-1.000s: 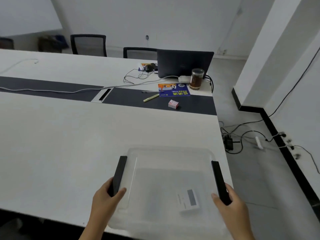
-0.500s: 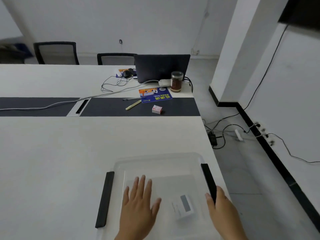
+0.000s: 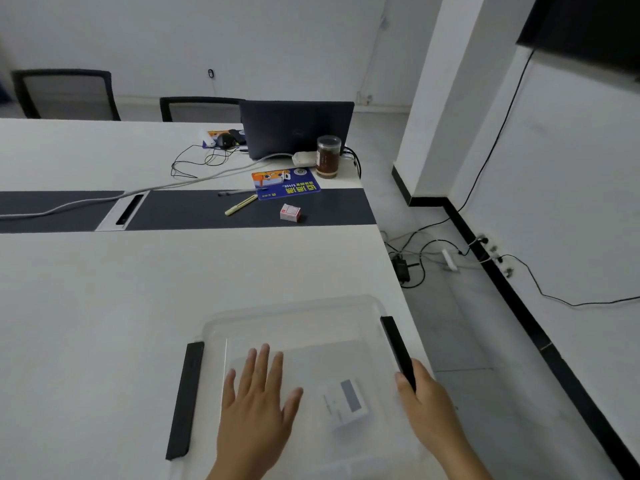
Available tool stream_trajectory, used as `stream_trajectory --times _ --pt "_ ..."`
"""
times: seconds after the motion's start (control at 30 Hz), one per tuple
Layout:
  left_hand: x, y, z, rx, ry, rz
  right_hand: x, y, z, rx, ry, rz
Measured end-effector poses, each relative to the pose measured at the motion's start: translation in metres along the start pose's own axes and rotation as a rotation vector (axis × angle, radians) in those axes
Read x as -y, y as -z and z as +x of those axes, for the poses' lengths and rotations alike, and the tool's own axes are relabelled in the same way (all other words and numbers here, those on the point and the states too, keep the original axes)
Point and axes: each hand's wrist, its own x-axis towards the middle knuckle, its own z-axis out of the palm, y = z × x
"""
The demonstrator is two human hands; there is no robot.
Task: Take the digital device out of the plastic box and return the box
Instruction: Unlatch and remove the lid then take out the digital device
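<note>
A clear plastic box [image 3: 298, 320] with its lid on sits at the near right corner of the white table [image 3: 104, 306]. Through the lid I see a small white digital device [image 3: 346, 401] with a grey screen lying inside. My left hand [image 3: 258, 407] rests flat on the lid, fingers spread, just left of the device. The box's left black latch [image 3: 185, 400] is swung out and lies flat on the table. My right hand [image 3: 429, 407] grips the near end of the right black latch [image 3: 394, 341], which still stands against the box.
Farther back on the table are a laptop [image 3: 298, 129], a brown jar [image 3: 328, 156], a blue booklet [image 3: 285, 183], a yellow pen [image 3: 240, 205], a small red-and-white box [image 3: 290, 213] and cables. The table's edge runs just right of the plastic box; cables lie on the floor.
The left latch has swung outward onto the table. My left hand left it and moved onto the lid. My right hand stays on the right latch.
</note>
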Motion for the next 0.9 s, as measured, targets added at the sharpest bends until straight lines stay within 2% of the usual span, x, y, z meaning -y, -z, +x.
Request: stream_trajectory --times 0.17,0.33,0.4,0.43,0.53,0.57,0.63,0.7,0.77,0.8,0.9 --pt "0.0 0.001 0.001 0.036 0.0 -0.032 -0.005 0.001 0.004 0.033 0.0 0.022" --pt "-0.002 0.006 0.002 0.064 -0.003 -0.02 -0.009 0.014 0.003 0.078 -0.127 0.143" --pt "-0.002 0.007 0.001 0.054 -0.016 0.015 -0.008 0.016 0.005 0.114 -0.122 0.022" --pt "-0.002 0.008 0.001 0.046 -0.022 0.035 -0.007 0.014 0.007 0.095 -0.102 -0.127" --pt "0.001 0.01 0.0 -0.064 -0.017 0.037 0.006 0.0 0.009 -0.143 0.08 -0.329" --pt "0.003 0.014 0.0 -0.112 0.02 -0.003 0.011 -0.01 0.007 -0.163 0.149 -0.379" --pt "0.016 0.03 -0.003 -0.116 0.19 -0.084 0.029 -0.036 0.004 -0.098 0.291 -0.521" --pt "0.031 0.048 -0.006 -0.019 0.354 -0.13 0.04 -0.062 0.002 0.019 0.328 -0.664" --pt "0.041 0.061 -0.009 0.111 0.528 -0.137 0.044 -0.078 0.003 0.065 0.333 -0.728" --pt "0.044 0.062 -0.01 0.166 0.565 -0.151 0.045 -0.081 0.003 0.086 0.332 -0.752" --pt "0.052 0.058 -0.01 0.11 0.489 -0.198 0.049 -0.082 0.003 0.16 0.301 -0.765"
